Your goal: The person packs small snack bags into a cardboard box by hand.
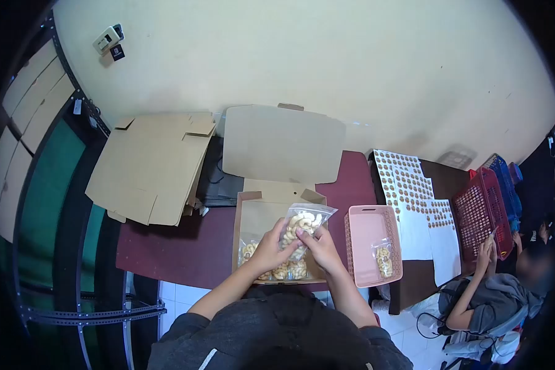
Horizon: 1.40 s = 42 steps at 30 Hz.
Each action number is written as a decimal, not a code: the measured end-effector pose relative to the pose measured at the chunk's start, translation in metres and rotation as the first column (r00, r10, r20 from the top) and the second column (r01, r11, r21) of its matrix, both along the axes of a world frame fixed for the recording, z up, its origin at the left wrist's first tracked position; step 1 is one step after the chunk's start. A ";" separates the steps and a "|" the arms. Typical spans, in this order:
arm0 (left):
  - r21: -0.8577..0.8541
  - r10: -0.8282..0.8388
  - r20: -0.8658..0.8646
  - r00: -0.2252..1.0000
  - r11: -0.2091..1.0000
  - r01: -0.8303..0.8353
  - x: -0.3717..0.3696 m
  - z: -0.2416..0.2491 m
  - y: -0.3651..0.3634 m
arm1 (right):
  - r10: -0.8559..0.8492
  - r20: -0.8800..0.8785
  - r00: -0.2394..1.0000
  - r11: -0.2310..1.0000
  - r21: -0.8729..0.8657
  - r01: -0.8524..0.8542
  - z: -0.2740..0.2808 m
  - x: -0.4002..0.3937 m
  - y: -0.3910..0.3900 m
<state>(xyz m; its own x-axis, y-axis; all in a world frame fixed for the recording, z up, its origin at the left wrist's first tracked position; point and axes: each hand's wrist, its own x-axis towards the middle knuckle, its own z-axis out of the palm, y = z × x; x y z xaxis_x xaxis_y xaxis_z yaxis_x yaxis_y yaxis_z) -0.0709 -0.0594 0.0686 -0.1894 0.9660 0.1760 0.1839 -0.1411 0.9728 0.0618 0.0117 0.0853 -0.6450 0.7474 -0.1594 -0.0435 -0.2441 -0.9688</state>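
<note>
Head view: directed forward and down past dark clothing (277, 333) onto a dark-red counter (166, 259).
Left hand (269, 249): curled; pinching the left side of a clear bag (305, 221) between thumb and fingers.
Right hand (322, 250): pinching the right side of the same clear bag, thumb laid across the front.
Clear bag: filled with pale, curved pieces; tilted, held above the open carton (250, 214).
Open carton: set on the counter; loaded along the near side with filled bags (297, 269); lid (283, 145) raised at the back.
Pink basket (359, 211): placed to the right of the open carton; containing one smaller bag (384, 261).
Cardboard stack (148, 166): piled left of the open carton.
Printed sheets (407, 185): overlapping, right of the pink basket; marked with rows of small brown prints.
Co-worker (496, 308): positioned at far right, arms raised; holding a thin item, too small to identify.
Red basket (479, 209): standing beyond the printed sheets, beside a blue basket (504, 188).
Wall (351, 61): pale, behind the counter; fitted with a socket (108, 40) at upper left.
</note>
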 end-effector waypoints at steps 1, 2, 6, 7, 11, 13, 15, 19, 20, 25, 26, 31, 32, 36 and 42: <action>0.004 0.003 -0.028 1.000 1.000 -0.003 0.000 0.001 0.000 | -0.020 -0.033 0.999 1.000 -0.007 0.019 -0.008 -0.001 0.000; 0.003 -0.001 -0.028 1.000 1.000 0.001 0.000 0.003 0.000 | -0.040 -0.067 0.997 0.999 -0.015 0.039 -0.013 -0.001 -0.001; -0.021 -0.039 0.074 0.996 0.999 0.041 -0.001 0.003 0.001 | -0.006 -0.045 0.999 0.984 -0.179 -0.002 -0.010 0.002 0.001; -0.017 -0.054 0.114 0.992 0.998 0.056 -0.002 0.001 0.002 | -0.008 -0.045 0.999 0.984 -0.179 0.000 -0.009 0.002 0.001; -0.051 -0.063 0.146 0.987 0.996 0.071 -0.004 -0.004 0.001 | 0.057 -0.038 0.998 0.998 -0.036 -0.059 -0.004 0.002 -0.001; -0.013 -0.016 0.113 0.993 1.000 0.017 0.000 -0.010 0.000 | 0.076 0.012 0.997 0.993 0.084 -0.077 -0.004 0.002 -0.002; 0.016 -0.007 0.098 0.995 1.000 0.005 0.003 -0.011 -0.001 | 0.034 0.070 0.997 0.993 0.108 -0.042 -0.009 0.002 0.000; -0.005 -0.020 0.055 0.998 1.000 0.020 0.001 -0.013 -0.002 | 0.028 0.013 1.000 0.996 0.079 -0.029 -0.007 0.000 -0.002; -0.007 -0.019 0.055 0.998 1.000 0.019 0.000 -0.012 -0.002 | 0.015 0.008 1.000 0.996 0.091 -0.016 -0.009 0.000 -0.003; -0.055 -0.066 0.038 0.997 0.996 0.068 -0.004 -0.009 -0.005 | 0.047 0.003 0.999 0.997 0.068 -0.047 -0.016 0.004 0.001; -0.054 -0.065 0.038 0.997 0.996 0.067 -0.004 -0.009 -0.004 | 0.053 0.004 0.999 0.998 0.019 -0.053 -0.017 0.007 0.004; -0.001 -0.049 0.047 0.998 0.999 0.049 0.007 -0.014 -0.006 | -0.285 -0.155 0.946 0.957 0.009 0.290 -0.002 0.002 0.008; -0.018 -0.039 -0.039 0.998 0.999 0.039 0.008 -0.011 -0.006 | -0.314 -0.165 0.935 0.948 0.004 0.319 -0.003 0.003 0.010; 0.115 0.100 0.261 0.960 0.984 -0.134 0.013 -0.011 0.002 | -0.235 -0.071 0.969 0.958 0.152 0.243 0.009 0.006 0.004; -0.004 0.154 0.229 0.961 0.988 -0.157 -0.011 -0.010 0.010 | -0.147 0.039 0.988 0.966 0.222 0.135 -0.012 0.007 0.001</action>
